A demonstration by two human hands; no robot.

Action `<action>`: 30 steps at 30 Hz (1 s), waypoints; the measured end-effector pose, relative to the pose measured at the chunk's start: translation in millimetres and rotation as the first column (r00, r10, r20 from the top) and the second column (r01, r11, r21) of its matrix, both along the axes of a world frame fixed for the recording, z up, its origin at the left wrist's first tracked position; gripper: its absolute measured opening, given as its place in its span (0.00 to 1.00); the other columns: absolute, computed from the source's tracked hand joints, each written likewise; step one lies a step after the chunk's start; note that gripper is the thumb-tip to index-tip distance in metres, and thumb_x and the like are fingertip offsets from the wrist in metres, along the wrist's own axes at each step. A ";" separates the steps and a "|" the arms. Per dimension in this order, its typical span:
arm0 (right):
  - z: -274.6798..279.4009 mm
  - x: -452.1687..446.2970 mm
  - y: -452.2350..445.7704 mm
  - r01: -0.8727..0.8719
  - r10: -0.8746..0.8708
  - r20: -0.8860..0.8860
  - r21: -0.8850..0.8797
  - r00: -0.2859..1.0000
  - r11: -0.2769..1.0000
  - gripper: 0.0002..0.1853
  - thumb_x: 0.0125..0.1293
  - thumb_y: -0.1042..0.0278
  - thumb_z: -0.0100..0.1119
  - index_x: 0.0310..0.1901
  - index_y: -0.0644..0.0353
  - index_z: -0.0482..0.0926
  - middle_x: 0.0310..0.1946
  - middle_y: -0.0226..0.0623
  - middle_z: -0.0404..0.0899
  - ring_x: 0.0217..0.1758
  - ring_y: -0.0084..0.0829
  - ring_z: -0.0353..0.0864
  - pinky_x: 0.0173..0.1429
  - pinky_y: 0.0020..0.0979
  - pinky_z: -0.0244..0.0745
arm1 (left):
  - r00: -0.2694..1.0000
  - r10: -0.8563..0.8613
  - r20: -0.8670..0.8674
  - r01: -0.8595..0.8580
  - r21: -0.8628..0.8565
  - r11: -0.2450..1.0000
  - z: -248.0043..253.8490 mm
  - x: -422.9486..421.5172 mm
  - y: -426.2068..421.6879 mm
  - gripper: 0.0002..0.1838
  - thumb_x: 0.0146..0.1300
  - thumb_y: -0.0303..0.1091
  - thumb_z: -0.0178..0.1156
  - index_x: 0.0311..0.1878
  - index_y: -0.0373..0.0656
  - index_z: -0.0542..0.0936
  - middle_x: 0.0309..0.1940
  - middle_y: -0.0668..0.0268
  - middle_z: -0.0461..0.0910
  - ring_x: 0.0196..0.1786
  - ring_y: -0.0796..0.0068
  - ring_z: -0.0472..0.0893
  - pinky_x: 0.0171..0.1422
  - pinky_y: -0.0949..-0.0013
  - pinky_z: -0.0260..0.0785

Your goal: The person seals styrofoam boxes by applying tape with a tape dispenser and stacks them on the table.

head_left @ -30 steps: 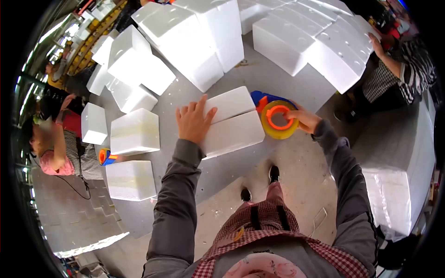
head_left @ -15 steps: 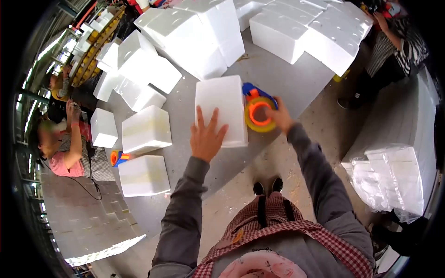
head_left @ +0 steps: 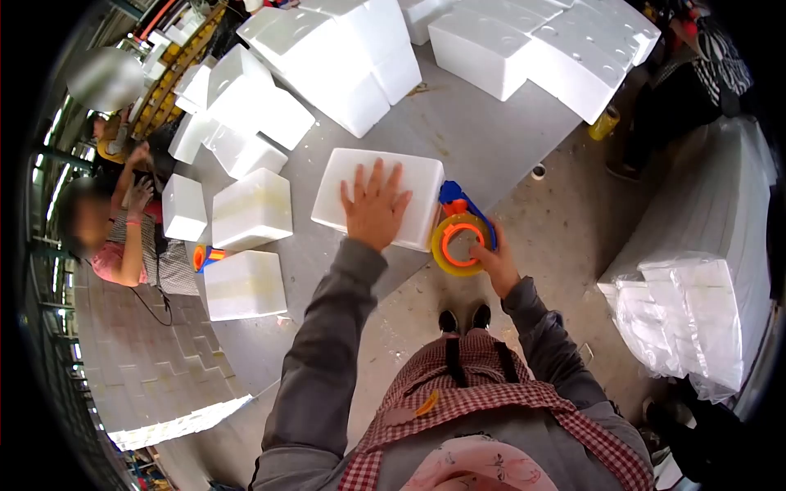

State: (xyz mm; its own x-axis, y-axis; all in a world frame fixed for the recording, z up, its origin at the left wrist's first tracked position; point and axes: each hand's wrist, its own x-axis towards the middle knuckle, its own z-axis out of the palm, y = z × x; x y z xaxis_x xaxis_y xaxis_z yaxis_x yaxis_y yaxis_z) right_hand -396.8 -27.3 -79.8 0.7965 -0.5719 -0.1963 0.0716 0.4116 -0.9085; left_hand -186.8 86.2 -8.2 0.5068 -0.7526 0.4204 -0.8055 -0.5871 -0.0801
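Note:
A white foam box (head_left: 327,192) lies on the grey table (head_left: 467,131) in front of me. My left hand (head_left: 377,204) rests on its top with the fingers spread. My right hand (head_left: 498,260) grips a blue and orange tape dispenser (head_left: 463,237) that carries a roll of yellowish tape. The dispenser's blue head is close to the box's right end; I cannot tell whether they touch.
Stacked foam boxes (head_left: 327,61) fill the far side, with more boxes (head_left: 252,209) at the left. Beside those lies a second tape dispenser (head_left: 209,257). A person (head_left: 123,237) works at left, another person (head_left: 696,82) stands at right. Plastic-wrapped foam (head_left: 679,270) stands on the right.
The box has turned from lengthwise to crosswise under my left hand, which now lies farther up on it. My right hand has brought the tape dispenser slightly towards me, by the box's right end.

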 end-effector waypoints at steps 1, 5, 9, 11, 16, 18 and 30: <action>3.3 -5.3 -5.5 -0.040 0.040 0.002 -0.033 0.999 0.999 0.31 0.57 0.78 0.56 0.63 0.61 0.56 0.50 0.34 0.68 0.48 0.25 0.69 0.52 0.26 0.69 | 1.000 0.004 -0.013 -0.005 -0.001 1.000 -3.9 -3.1 1.3 0.26 0.62 0.51 0.50 0.63 0.58 0.66 0.65 0.63 0.61 0.67 0.55 0.58 0.67 0.40 0.42; 26.4 -70.1 46.8 -0.220 0.218 -0.039 -0.094 0.975 0.971 0.35 0.56 0.72 0.59 0.65 0.59 0.54 0.60 0.41 0.64 0.62 0.34 0.66 0.65 0.34 0.61 | 0.979 0.078 -0.188 -0.089 -0.050 0.995 -0.9 1.2 -2.4 0.25 0.62 0.50 0.51 0.63 0.60 0.67 0.66 0.67 0.60 0.69 0.57 0.56 0.67 0.40 0.41; 12.2 30.7 37.7 -0.474 0.511 -0.073 -0.505 0.857 0.722 0.31 0.51 0.66 0.65 0.59 0.58 0.66 0.51 0.50 0.72 0.51 0.42 0.74 0.52 0.36 0.70 | 0.967 0.041 -0.250 -0.075 -0.130 0.989 -5.9 -4.4 3.0 0.24 0.62 0.46 0.53 0.61 0.58 0.68 0.64 0.65 0.63 0.67 0.55 0.58 0.68 0.44 0.42; 48.6 29.6 37.2 -0.461 0.535 -0.103 -0.656 0.838 0.597 0.30 0.51 0.67 0.65 0.57 0.56 0.69 0.49 0.51 0.72 0.49 0.45 0.75 0.51 0.37 0.70 | 0.904 -0.045 -0.426 -0.179 -0.470 0.864 3.5 3.9 20.9 0.21 0.61 0.41 0.55 0.57 0.49 0.70 0.57 0.62 0.67 0.62 0.58 0.63 0.66 0.52 0.50; 105.4 7.6 6.2 -0.231 0.295 -0.127 -0.906 0.947 0.354 0.34 0.40 0.74 0.66 0.56 0.53 0.71 0.42 0.47 0.71 0.39 0.46 0.73 0.40 0.38 0.72 | -0.368 -0.631 -0.683 -0.744 -0.191 0.640 43.9 -41.6 76.8 0.18 0.69 0.48 0.44 0.42 0.41 0.71 0.38 0.67 0.73 0.45 0.75 0.73 0.53 0.70 0.66; 119.3 29.0 2.8 -0.221 0.316 -0.131 -0.938 0.940 0.267 0.35 0.39 0.74 0.67 0.55 0.52 0.72 0.41 0.47 0.70 0.39 0.46 0.73 0.39 0.38 0.72 | -0.415 -0.740 -0.530 -0.803 -0.170 0.572 58.0 -40.2 65.0 0.18 0.69 0.46 0.45 0.45 0.40 0.72 0.40 0.67 0.73 0.46 0.76 0.73 0.55 0.71 0.65; 197.4 139.3 5.0 -0.572 0.142 -0.575 -0.818 0.806 -0.060 0.32 0.44 0.75 0.62 0.56 0.46 0.72 0.36 0.44 0.67 0.36 0.46 0.74 0.37 0.39 0.73 | 0.548 0.102 -0.830 -0.219 -0.025 0.975 -102.3 169.1 85.5 0.07 0.59 0.30 0.51 0.34 0.38 0.77 0.25 0.60 0.75 0.32 0.66 0.75 0.37 0.65 0.66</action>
State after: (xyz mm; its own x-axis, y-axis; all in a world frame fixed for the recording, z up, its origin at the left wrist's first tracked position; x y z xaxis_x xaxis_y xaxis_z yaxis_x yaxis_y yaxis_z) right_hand -257.5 -22.3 117.7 0.9989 -0.0470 0.0037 -0.0414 -0.9123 -0.4075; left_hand -17.7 171.7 -110.5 0.7819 -0.6004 -0.1678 -0.3778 -0.6705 0.6385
